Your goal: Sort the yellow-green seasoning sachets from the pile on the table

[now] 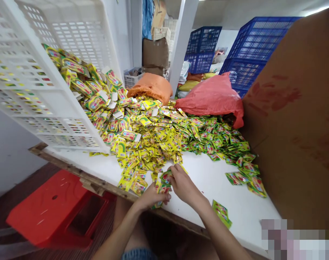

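Note:
A big heap of small yellow sachets (pixel 153 137) spills from a tipped white plastic crate (pixel 31 79) across the white table (pixel 207 180); greener sachets (pixel 221 139) lie on its right side. At the table's near edge my left hand (pixel 150 196) is closed around a small stack of sachets (pixel 161 188). My right hand (pixel 182 182) pinches sachets at the front edge of the heap, right beside the left hand. A few loose green sachets (pixel 221 213) lie by my right forearm.
A tall cardboard sheet (pixel 297 119) walls the right side. Red (pixel 213 95) and orange (pixel 152 86) sacks sit behind the heap, with blue crates (pixel 248 50) farther back. A red plastic stool (pixel 53 209) stands on the floor at the left, below the table's chipped wooden edge (pixel 80 175).

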The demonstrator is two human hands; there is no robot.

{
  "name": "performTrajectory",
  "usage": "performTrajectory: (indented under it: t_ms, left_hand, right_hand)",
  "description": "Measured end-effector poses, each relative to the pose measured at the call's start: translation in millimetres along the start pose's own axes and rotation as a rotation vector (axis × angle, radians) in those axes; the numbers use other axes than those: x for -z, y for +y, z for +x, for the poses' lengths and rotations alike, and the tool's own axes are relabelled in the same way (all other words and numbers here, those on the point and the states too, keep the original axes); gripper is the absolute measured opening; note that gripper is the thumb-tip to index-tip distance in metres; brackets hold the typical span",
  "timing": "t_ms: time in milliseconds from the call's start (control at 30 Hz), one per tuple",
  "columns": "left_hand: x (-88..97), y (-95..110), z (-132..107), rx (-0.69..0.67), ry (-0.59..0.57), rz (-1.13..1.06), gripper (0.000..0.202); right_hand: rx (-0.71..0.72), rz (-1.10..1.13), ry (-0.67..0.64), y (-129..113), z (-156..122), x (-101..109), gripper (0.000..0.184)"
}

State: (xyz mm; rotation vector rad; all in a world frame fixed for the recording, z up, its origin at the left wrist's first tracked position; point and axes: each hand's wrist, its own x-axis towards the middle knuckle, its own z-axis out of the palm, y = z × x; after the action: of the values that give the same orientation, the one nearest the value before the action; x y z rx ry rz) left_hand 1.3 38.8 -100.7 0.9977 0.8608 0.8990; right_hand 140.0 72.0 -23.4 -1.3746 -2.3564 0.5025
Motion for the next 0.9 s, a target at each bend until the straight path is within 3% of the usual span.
performTrajectory:
  t_ms: [167, 300, 400, 533, 733, 900]
  left_hand:
    - [0.3, 5.7, -2.2, -0.004, -0.012, -0.01, 0.027]
    - [3.7, 3.0, -1.3, -0.001, -0.064, -0.042, 0.025]
    - [4.1, -1.0, 4.1, -0.035, -0.08, 0.006, 0.032]
    - [-0.3, -2.4, 15.2, -0.138, -0.039, 0.123, 0.045]
    - [-9.1, -1.7, 25.7, -0.239, 0.028, 0.144, 0.045]
    - [-10.8, -6.9, 16.8, -0.248, 0.056, 0.225, 0.049]
  right_hand:
    - [0.122, 0.124, -0.071, -6.0, 1.5, -1.4, 0.02]
    - [0.086, 0.376, 0.019, -0.4, 0.6, -5.7, 0.019]
    - [0.094, 0.296, 0.136, 5.1, -7.1, -12.1, 0.006]
    - [0.071, 0.165, 0.231, 13.5, -21.2, -18.7, 0.017]
    - [-0.02, 0.243, 0.195, 34.8, -41.0, -26.7, 0.017]
    - [-0.044, 0.255, 0.093, 40.0, -48.4, -32.2, 0.019]
